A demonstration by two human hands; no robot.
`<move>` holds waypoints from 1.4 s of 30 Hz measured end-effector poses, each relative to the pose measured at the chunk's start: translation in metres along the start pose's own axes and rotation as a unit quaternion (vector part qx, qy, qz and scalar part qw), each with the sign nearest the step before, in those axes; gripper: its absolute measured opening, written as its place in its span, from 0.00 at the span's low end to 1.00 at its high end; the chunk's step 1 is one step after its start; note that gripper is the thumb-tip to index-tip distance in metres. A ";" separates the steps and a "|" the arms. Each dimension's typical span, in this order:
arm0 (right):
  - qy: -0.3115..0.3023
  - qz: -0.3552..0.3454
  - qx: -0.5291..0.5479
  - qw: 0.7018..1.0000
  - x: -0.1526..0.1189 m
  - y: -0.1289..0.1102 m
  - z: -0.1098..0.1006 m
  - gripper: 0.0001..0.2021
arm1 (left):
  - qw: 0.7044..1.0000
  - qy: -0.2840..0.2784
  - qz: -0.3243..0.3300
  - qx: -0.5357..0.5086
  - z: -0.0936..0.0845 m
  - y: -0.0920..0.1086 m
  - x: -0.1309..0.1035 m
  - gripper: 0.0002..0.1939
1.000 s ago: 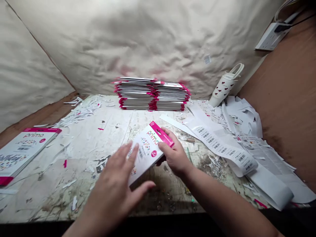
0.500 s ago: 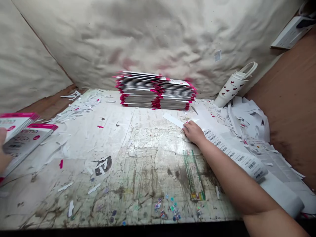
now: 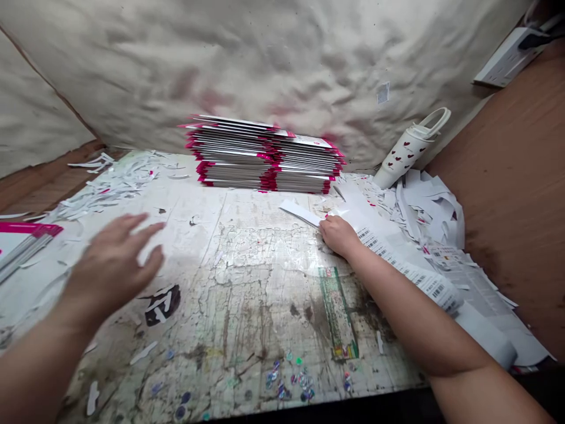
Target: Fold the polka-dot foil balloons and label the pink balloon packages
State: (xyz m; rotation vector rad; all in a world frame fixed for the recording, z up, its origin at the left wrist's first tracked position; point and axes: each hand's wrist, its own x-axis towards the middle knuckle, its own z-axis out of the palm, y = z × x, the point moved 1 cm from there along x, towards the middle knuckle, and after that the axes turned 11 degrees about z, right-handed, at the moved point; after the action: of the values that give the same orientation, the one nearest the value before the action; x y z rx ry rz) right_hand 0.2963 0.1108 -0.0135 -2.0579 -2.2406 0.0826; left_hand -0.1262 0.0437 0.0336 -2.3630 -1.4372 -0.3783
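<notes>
My left hand (image 3: 110,265) hovers over the left part of the worktable, fingers apart, with nothing in it. To its left, cut off by the view's edge, lies a pile of pink-and-white printed packets (image 3: 26,247). My right hand (image 3: 338,235) is closed on the near end of a white paper strip (image 3: 300,213), right of the table's middle. Beside that hand runs a sheet of barcode labels (image 3: 410,274), partly covered by my forearm. Two side-by-side stacks of pink-edged packets (image 3: 265,156) stand behind, against the wall.
A white tumbler with hearts (image 3: 404,153) leans in the back right corner, beside curled paper offcuts (image 3: 435,206). Paper shreds (image 3: 119,176) litter the back left. Small shiny discs (image 3: 291,380) lie near the front edge. A power strip (image 3: 507,59) is on the right wall.
My left hand has left the packets at the left and moved right, opening. My right hand stays on the paper strip. The view has shifted slightly to the right.
</notes>
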 end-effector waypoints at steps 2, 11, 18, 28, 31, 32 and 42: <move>-0.004 -0.010 -0.010 1.000 0.001 0.001 -0.001 0.12 | 0.995 0.015 0.075 -0.063 0.007 0.046 0.027 0.19; 0.021 -0.015 -0.009 1.000 0.004 0.003 -0.006 0.14 | 0.956 0.033 0.260 -0.134 0.075 0.177 0.176 0.17; 0.037 -0.018 0.023 0.999 0.000 0.011 -0.008 0.10 | 0.950 0.020 0.298 -0.096 0.087 0.195 0.225 0.10; 0.058 -0.048 0.081 0.994 -0.045 -0.009 -0.035 0.10 | 0.954 0.004 0.291 -0.079 0.020 0.156 0.137 0.11; -0.002 -0.088 0.150 0.985 -0.060 -0.023 -0.024 0.11 | 0.952 -0.063 0.269 -0.131 0.022 0.149 0.101 0.13; -0.025 -0.089 0.173 0.981 -0.061 -0.024 -0.018 0.10 | 0.950 -0.091 0.241 -0.174 0.026 0.147 0.092 0.13; -0.159 -0.061 0.257 0.951 -0.031 0.001 -0.003 0.08 | 0.885 -0.224 0.123 -0.389 0.055 0.112 0.098 0.15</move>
State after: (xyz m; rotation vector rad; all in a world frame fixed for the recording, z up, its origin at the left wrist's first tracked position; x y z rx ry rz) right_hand 0.3006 0.0805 -0.0116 -1.7111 -2.1863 0.9414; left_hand 0.0205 0.0983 0.0054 -3.4315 -1.2734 -0.4079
